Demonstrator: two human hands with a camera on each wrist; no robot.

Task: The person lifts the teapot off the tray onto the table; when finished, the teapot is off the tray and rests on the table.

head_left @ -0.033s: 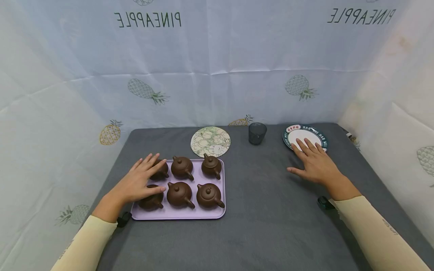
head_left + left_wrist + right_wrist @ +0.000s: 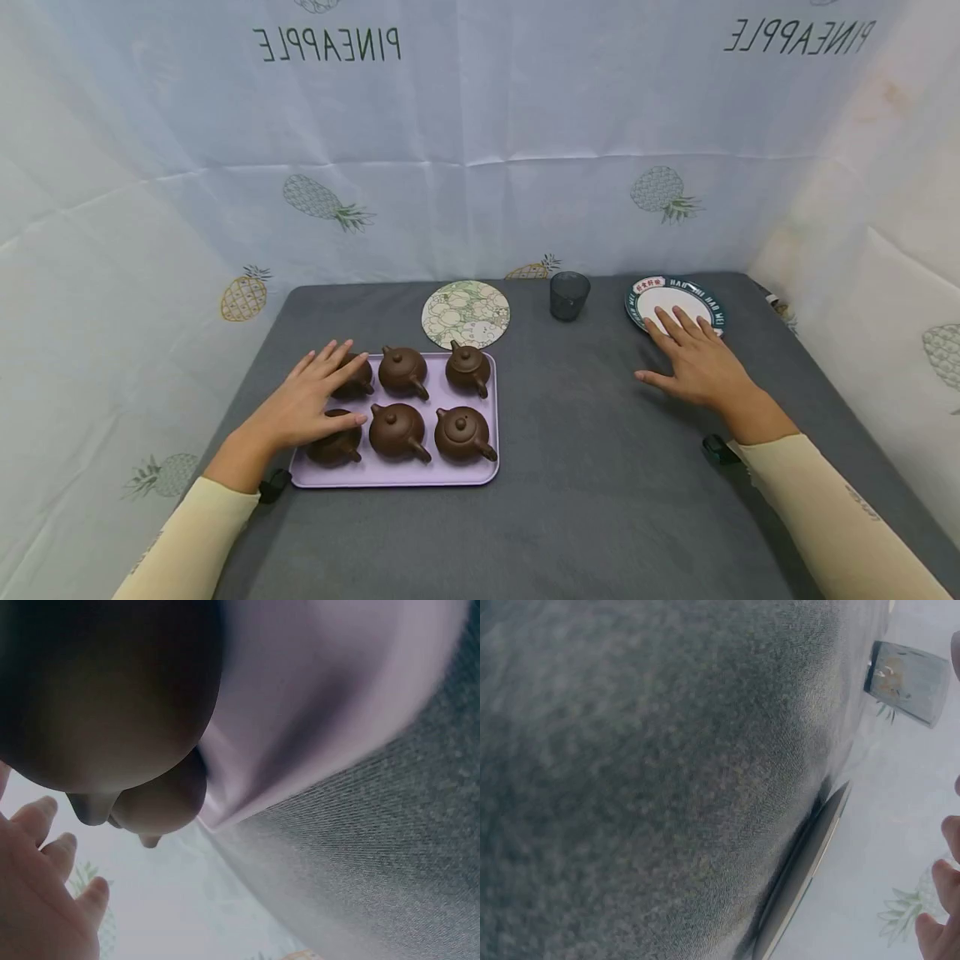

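Note:
Several small brown teapots stand in two rows on a light purple tray [image 2: 457, 476] at the left of the table. Over the tray's left end my left hand [image 2: 300, 406] is spread, partly hiding the back-left teapot [image 2: 358, 379] and the front-left teapot [image 2: 333, 448]. In the left wrist view the nearest teapot [image 2: 112, 697] looms large, with the fingers [image 2: 60, 855] beside it and not curled round it. My right hand [image 2: 701, 367] is spread at the near edge of a white plate [image 2: 660, 302] with a dark green patterned rim. It holds nothing; whether it touches the plate I cannot tell.
A round patterned mat [image 2: 461, 308] lies behind the tray. To its right stands a dark see-through cup [image 2: 568, 294], near the table's back edge. Grey cloth covers the table [image 2: 570, 475]. A white curtain [image 2: 480, 117] with pineapple prints hangs behind and at both sides.

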